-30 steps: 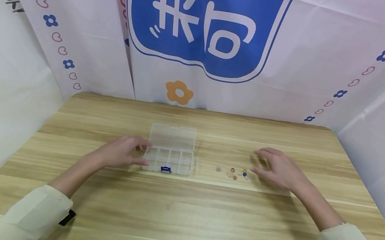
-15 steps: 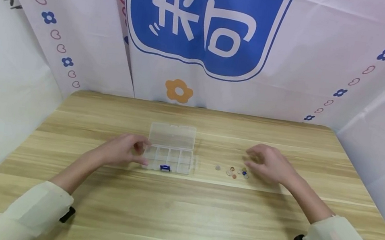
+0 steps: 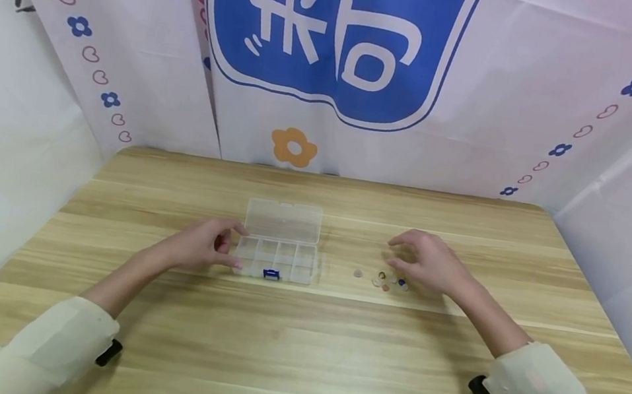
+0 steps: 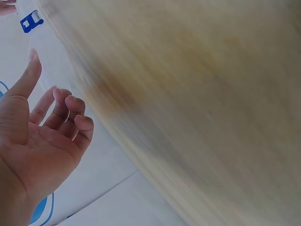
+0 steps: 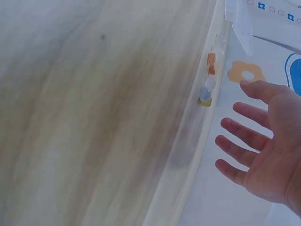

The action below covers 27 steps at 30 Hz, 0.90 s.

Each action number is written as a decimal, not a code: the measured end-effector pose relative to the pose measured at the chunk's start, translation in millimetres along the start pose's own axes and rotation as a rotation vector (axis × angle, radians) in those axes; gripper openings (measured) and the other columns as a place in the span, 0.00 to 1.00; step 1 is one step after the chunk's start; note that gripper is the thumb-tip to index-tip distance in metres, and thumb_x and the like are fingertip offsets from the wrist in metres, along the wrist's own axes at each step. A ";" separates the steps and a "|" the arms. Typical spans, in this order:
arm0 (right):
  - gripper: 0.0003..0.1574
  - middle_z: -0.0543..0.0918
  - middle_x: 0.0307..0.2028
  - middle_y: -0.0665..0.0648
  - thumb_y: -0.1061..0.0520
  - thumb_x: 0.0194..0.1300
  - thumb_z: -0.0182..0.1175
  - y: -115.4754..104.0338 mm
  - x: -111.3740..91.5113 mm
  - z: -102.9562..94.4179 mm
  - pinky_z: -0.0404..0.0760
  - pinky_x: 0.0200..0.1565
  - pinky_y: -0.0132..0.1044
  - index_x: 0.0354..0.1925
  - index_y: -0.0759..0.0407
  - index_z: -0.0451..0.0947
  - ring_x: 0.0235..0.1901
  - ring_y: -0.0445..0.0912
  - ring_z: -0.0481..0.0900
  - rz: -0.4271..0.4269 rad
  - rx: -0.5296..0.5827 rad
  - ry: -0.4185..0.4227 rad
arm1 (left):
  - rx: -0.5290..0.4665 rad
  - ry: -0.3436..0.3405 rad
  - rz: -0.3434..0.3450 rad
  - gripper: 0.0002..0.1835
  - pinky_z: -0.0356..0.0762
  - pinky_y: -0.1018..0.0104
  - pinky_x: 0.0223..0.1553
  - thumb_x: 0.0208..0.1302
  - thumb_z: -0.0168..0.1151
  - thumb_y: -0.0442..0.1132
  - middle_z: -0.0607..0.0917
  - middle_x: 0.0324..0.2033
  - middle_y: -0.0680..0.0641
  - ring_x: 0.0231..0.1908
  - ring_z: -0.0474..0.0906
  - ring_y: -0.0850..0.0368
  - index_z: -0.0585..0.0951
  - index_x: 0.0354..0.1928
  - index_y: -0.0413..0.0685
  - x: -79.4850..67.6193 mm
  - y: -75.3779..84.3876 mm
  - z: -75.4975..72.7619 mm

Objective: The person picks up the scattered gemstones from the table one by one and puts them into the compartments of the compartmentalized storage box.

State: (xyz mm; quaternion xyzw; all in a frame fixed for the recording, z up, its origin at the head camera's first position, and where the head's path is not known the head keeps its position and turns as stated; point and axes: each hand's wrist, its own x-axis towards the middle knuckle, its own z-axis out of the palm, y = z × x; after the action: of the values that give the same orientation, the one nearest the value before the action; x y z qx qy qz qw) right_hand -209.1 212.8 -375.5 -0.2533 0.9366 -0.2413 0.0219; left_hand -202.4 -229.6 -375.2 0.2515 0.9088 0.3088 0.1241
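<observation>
A clear plastic compartment box (image 3: 304,263) stands on the table with its lid (image 3: 283,220) folded back and a blue clasp (image 3: 271,274) on the front. At its left end, my left hand (image 3: 203,243) holds the box between thumb and index finger, the other fingers loosely curled in the left wrist view. To the right of the box lie several small beads: a blue bead (image 3: 401,282), an orange-brown bead (image 3: 382,275) and clear ones. Just behind and above them hovers my right hand (image 3: 426,259), thumb and fingers apart, holding nothing.
The wooden table (image 3: 272,351) reaches back to a white printed cloth (image 3: 478,145), with more cloth on both sides. Black straps (image 3: 482,390) are at the sleeve cuffs.
My right hand has moved left and slightly back, from the right of the beads to above them. The left hand stays at the box, and the beads lie where they were.
</observation>
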 end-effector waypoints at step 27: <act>0.19 0.87 0.50 0.58 0.54 0.68 0.72 -22.5 21.1 24.1 0.81 0.58 0.51 0.52 0.61 0.87 0.52 0.53 0.84 -0.145 0.011 -0.125 | 0.024 0.008 -0.002 0.34 0.67 0.67 0.30 0.62 0.77 0.43 0.72 0.24 0.52 0.26 0.66 0.59 0.75 0.64 0.33 -2.3 6.9 1.1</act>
State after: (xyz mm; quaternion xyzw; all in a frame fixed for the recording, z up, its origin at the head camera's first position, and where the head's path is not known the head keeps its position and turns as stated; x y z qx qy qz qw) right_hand -213.1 174.9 -384.6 -0.3350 0.9112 -0.2309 0.0643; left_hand -197.4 -225.6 -371.6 0.2507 0.9133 0.2987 0.1177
